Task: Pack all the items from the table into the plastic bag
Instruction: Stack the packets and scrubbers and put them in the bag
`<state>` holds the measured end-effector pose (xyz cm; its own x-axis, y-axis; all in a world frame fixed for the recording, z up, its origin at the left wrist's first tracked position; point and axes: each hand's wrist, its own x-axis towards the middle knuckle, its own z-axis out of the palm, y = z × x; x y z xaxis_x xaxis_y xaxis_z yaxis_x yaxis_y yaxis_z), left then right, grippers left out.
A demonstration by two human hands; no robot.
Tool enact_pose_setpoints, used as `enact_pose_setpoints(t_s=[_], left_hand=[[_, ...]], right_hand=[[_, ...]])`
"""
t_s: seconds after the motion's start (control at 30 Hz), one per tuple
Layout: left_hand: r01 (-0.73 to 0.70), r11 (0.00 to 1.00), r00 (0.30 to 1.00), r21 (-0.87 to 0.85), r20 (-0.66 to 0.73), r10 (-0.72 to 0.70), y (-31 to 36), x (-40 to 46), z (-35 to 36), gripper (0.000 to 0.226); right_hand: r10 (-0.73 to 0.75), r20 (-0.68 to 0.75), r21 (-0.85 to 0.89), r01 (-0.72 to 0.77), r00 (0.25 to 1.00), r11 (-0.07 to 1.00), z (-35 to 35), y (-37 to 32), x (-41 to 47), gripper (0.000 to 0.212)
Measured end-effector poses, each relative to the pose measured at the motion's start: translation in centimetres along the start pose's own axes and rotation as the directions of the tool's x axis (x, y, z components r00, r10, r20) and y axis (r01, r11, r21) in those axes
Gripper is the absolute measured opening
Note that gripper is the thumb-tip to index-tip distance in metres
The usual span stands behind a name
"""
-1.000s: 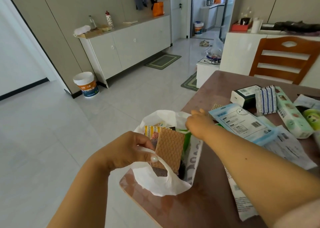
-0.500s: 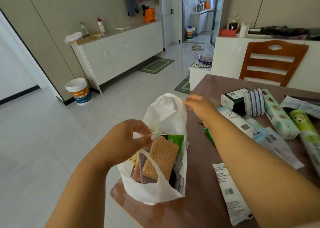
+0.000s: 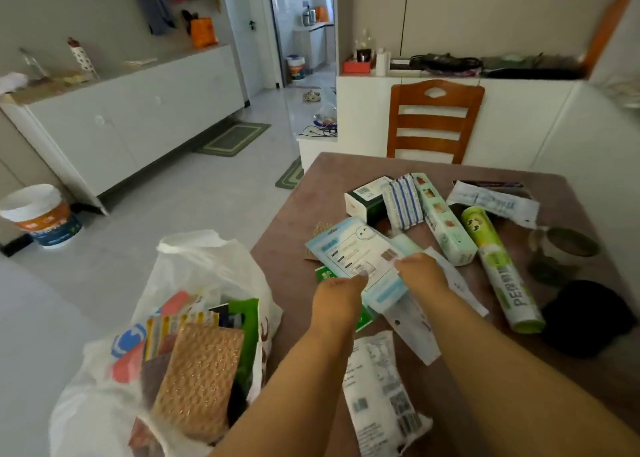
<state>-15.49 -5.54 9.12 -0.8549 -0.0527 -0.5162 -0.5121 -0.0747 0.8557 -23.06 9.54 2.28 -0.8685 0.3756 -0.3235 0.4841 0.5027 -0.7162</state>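
While both hands are reaching over the table (image 3: 287, 248), the left hand (image 3: 337, 292) and right hand (image 3: 420, 271) are pinching the near edge of a light-blue flat packet (image 3: 353, 252), one at each end, fingers closed on it, hands just apart. Packet is lying tilted over other flat wrappers w/ a green pack (image 3: 325, 273) peeking out beneath. Plastic bag (image 3: 194, 269) is standing at approx 8 o'clock from the hands, off the table's left corner, mouth open, already holding a tan waffle-texture sponge (image 3: 201, 377) plus striped and green packs. At 12 to 2 o'clock from the hands items are still lying on the table: a dark-green box (image 3: 367, 198), blue-striped cloths (image 3: 403, 202), a long pale-green box (image 3: 445, 219), a green tube (image 3: 498, 269). A white printed pouch (image 3: 379, 397) is lying at 6 o'clock, btwn the forearms. Wooden chair (image 3: 434, 120) is standing at the far side.
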Motion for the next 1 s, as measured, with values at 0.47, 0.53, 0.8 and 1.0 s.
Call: enact_pose_setpoints(t_s=[0.47,0.53,0.8,1.0], left_hand=[[0.186,0.975,0.933,-0.125,-0.29,-0.215,-2.1,14.6,3.7,0.018],[0.16,0.982,0.94,-0.102,-0.287,-0.183,-1.7,14.7,2.6,0.022],[0.096,0.995,0.954,0.017,-0.287,-0.087,-2.3,12.6,0.0,0.029],[0.02,0.997,0.977,0.081,-0.212,-0.003,-2.0,12.6,-1.1,0.025]], right_hand=[[-0.142,-0.095,-0.015,0.141,0.985,0.99,-0.6,3.3,6.9,0.034],[-0.07,-0.266,-0.149,0.03,0.962,0.988,-1.6,4.2,7.2,0.038],[0.025,-0.235,-0.45,-0.131,0.972,0.883,-1.5,6.5,7.2,0.051],[-0.159,-0.002,-0.713,0.11,0.987,0.693,-9.3,-0.9,3.4,0.031]])
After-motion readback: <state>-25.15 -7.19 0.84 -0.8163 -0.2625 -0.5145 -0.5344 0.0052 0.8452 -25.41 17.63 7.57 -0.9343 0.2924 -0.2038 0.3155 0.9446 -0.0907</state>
